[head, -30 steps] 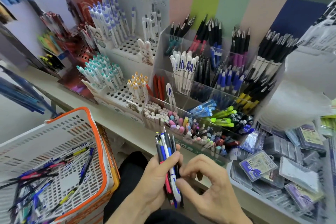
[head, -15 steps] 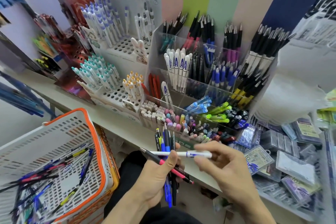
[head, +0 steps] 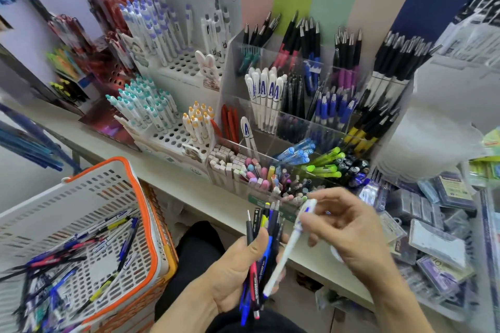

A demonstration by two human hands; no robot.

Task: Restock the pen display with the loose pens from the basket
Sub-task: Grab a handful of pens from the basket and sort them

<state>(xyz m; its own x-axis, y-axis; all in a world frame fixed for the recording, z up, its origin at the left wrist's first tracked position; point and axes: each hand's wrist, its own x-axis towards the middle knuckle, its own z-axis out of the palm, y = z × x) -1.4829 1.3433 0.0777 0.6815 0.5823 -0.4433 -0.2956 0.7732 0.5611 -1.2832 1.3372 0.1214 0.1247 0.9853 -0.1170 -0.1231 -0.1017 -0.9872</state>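
Observation:
My left hand (head: 240,270) grips a bundle of pens (head: 261,257), dark, blue and pink, held upright in front of the shelf edge. My right hand (head: 349,227) pinches the upper end of a white pen with blue print (head: 286,249), which slants down to the left across the bundle. The white basket with an orange rim (head: 89,197) stands at the lower left and holds several loose pens (head: 81,257). The clear acrylic pen display (head: 230,67) rises behind my hands, its compartments full of black, blue, white and green pens.
White perforated pen stands (head: 173,138) with white-and-teal and orange-capped pens sit left of the display on the shelf (head: 173,178). Small plastic refill boxes (head: 433,246) lie heaped at the right. A stack of white items (head: 433,132) stands at the right behind them.
The right hand pulled the white pen out of the bundle, held it level, then tilted it so its far end points up right. The view shifted slightly.

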